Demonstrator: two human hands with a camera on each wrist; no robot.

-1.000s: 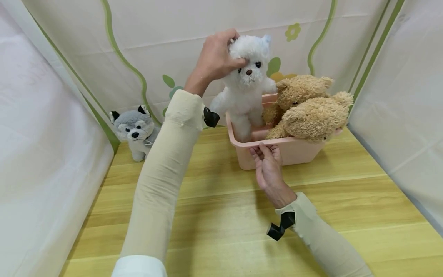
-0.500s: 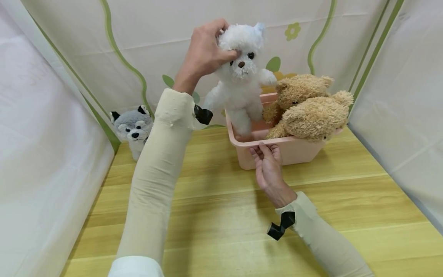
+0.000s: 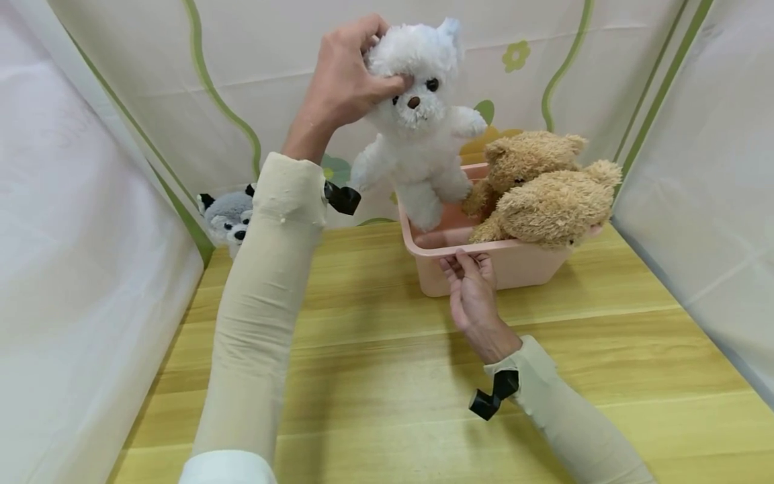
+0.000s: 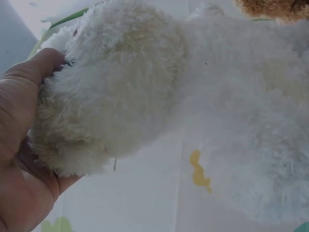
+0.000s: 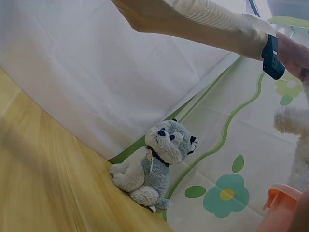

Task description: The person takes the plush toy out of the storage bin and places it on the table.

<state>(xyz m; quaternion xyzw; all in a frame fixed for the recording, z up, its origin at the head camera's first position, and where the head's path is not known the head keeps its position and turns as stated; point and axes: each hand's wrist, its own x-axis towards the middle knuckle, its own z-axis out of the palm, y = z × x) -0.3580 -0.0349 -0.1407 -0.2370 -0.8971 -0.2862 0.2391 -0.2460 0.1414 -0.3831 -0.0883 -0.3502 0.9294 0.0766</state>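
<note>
My left hand [image 3: 347,77] grips a white fluffy plush bear [image 3: 417,144] by the head, thumb across its face near one eye. The bear hangs upright over the left end of a pink plastic bin [image 3: 520,265], its feet around rim height. In the left wrist view the plush's white fur [image 4: 130,82] fills most of the picture, with the thumb pressed into it. My right hand [image 3: 474,296] pinches the bin's front rim between thumb and fingers. Two tan plush bears [image 3: 553,205] lie in the right part of the bin.
A grey and white husky plush [image 5: 159,159] sits at the table's back left corner, partly hidden by my left sleeve in the head view. White cloth walls with green vine and flower prints [image 3: 516,56] enclose the wooden table [image 3: 375,403] at the back and sides.
My left hand has lifted the white plush bear up and to the left, drawing its legs up from inside the bin. The right hand stays on the rim, and the tan bears have not moved.
</note>
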